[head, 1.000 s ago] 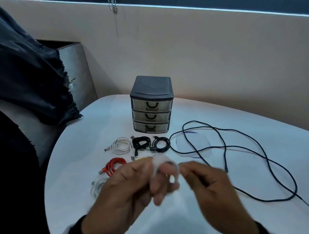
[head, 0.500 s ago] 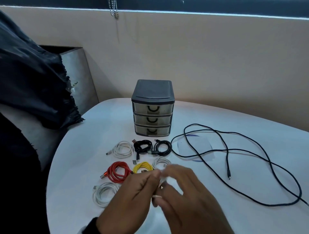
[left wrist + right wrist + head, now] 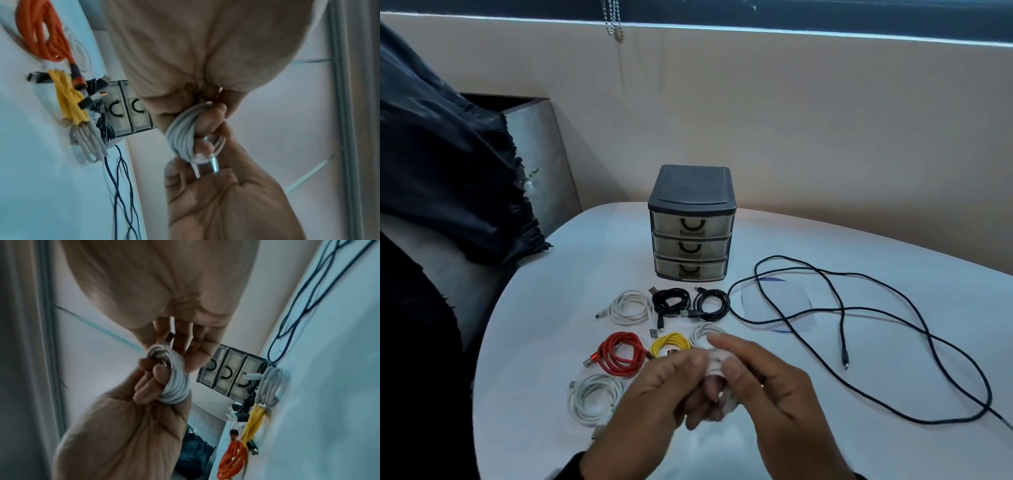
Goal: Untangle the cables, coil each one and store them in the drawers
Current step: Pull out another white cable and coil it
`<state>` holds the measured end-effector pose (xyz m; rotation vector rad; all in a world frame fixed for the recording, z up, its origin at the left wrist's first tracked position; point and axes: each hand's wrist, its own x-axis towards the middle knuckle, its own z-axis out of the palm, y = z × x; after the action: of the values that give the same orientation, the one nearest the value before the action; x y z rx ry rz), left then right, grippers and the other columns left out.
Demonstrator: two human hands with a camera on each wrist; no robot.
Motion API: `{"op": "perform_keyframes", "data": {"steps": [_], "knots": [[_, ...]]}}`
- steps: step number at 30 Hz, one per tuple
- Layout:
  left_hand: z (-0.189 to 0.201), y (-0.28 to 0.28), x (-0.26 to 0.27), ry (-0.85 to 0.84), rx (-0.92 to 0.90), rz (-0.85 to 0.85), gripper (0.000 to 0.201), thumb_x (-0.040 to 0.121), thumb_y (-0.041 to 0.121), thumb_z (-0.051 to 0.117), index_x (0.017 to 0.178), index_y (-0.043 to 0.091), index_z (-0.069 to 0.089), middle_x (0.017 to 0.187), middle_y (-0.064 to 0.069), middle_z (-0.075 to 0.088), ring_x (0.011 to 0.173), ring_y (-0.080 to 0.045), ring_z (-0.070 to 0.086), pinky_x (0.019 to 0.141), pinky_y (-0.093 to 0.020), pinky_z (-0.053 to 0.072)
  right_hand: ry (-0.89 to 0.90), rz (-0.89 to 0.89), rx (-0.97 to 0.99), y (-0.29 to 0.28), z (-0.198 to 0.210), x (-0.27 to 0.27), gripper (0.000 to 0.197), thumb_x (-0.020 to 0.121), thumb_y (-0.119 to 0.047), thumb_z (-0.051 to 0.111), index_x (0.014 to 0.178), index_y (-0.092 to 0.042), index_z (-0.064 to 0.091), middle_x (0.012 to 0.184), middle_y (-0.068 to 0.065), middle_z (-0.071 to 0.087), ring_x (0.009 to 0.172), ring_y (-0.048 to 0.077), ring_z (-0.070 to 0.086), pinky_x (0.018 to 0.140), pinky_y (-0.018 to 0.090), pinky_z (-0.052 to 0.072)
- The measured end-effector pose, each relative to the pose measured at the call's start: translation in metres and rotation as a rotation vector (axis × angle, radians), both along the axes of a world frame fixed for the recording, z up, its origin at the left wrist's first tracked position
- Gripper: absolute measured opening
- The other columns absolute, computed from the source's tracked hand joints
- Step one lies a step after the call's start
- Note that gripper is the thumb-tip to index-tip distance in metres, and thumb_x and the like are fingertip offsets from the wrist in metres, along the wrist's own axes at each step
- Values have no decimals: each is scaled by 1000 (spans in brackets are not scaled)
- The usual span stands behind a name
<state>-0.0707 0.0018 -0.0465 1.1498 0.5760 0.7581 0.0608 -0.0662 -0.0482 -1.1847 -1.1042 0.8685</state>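
Both hands hover over the table's near edge with a small white coiled cable (image 3: 717,371) between them. My left hand (image 3: 688,377) grips the coil (image 3: 176,384) with its fingers curled through it. My right hand (image 3: 736,366) pinches the coil's top, where the cable end (image 3: 213,162) sticks out. The grey three-drawer unit (image 3: 691,222) stands behind, all drawers closed. In front of it lie coiled cables: white (image 3: 630,306), two black (image 3: 671,301) (image 3: 711,303), red (image 3: 619,353), yellow (image 3: 669,346) and two more white (image 3: 705,334) (image 3: 594,399). A long black cable (image 3: 859,308) sprawls loose at the right.
The round white table (image 3: 544,308) ends close at the left and front. A dark cloth (image 3: 448,171) hangs over a seat at the left. A sheet of paper (image 3: 780,298) lies under the long black cable. A beige wall stands behind the drawers.
My hands have closed together round the white coil and sunk a little toward me. The coils on the table and the long black cable have not moved.
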Motion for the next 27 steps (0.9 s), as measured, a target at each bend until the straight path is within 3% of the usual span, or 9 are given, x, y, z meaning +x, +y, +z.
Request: {"op": "perform_keyframes", "data": {"steps": [2, 4, 8, 11, 13, 16, 19, 23, 27], "knots": [[1, 4, -2, -45, -120, 137, 37, 86, 35, 68, 57, 12, 63, 59, -11, 42, 54, -20, 42, 54, -25, 39, 13, 56, -50, 0, -4, 0, 41, 80, -18, 68, 118, -32, 68, 91, 4, 75, 79, 19, 72, 69, 26, 55], [4, 4, -1, -91, -165, 190, 37, 85, 31, 65, 54, 11, 61, 53, -8, 41, 48, -15, 40, 51, -21, 40, 3, 45, -123, 1, -8, -1, 46, 73, -16, 74, 115, -33, 64, 94, 3, 75, 87, 17, 71, 69, 26, 54], [2, -6, 8, -59, -61, 240, 35, 80, 37, 61, 52, 16, 57, 52, -4, 44, 51, -16, 44, 59, -30, 35, -26, 56, -124, 3, -2, 2, 11, 79, -24, 68, 86, -27, 76, 75, 6, 74, 74, 13, 65, 60, 22, 43], [0, -13, 14, -58, 54, 344, 35, 83, 29, 74, 50, 21, 65, 58, 1, 58, 59, -4, 57, 62, -13, 46, -134, -21, -48, 0, 3, 7, 10, 83, -27, 69, 83, -30, 78, 72, -3, 69, 59, 8, 54, 56, 21, 39], [4, -12, 14, -63, 74, 385, 31, 82, 24, 59, 53, 27, 71, 62, 9, 65, 61, 7, 58, 61, -5, 44, -173, -58, -6, -4, 7, 6, 14, 84, -18, 76, 83, -32, 79, 67, -4, 68, 54, 5, 52, 53, 17, 40], [10, -12, 17, -48, 37, 391, 38, 79, 22, 49, 50, 30, 73, 58, 11, 66, 58, 9, 58, 59, -4, 44, -69, -103, 0, -6, 9, -1, 24, 81, -3, 74, 81, -27, 80, 54, 3, 64, 41, 8, 51, 45, 16, 40], [8, -11, 19, -43, -40, 399, 45, 87, 16, 51, 47, 21, 71, 56, 4, 66, 58, 3, 62, 69, -13, 48, 99, -221, 45, -5, 9, -8, 19, 72, -6, 77, 78, -23, 78, 59, 13, 68, 37, 18, 53, 39, 23, 42], [3, -3, 14, -92, -67, 346, 36, 81, 30, 50, 56, 11, 70, 64, -6, 64, 65, -15, 62, 77, -35, 44, 92, -277, 151, -6, 11, -12, 8, 67, -12, 72, 67, -20, 75, 57, 13, 68, 35, 23, 53, 36, 26, 44], [0, 4, 7, -97, -91, 304, 26, 77, 19, 57, 86, 19, 82, 90, -9, 77, 81, -14, 72, 74, -26, 55, 34, -234, 163, -7, 13, -1, 8, 71, -9, 70, 69, -15, 75, 57, 10, 68, 35, 23, 52, 36, 25, 44]]}}
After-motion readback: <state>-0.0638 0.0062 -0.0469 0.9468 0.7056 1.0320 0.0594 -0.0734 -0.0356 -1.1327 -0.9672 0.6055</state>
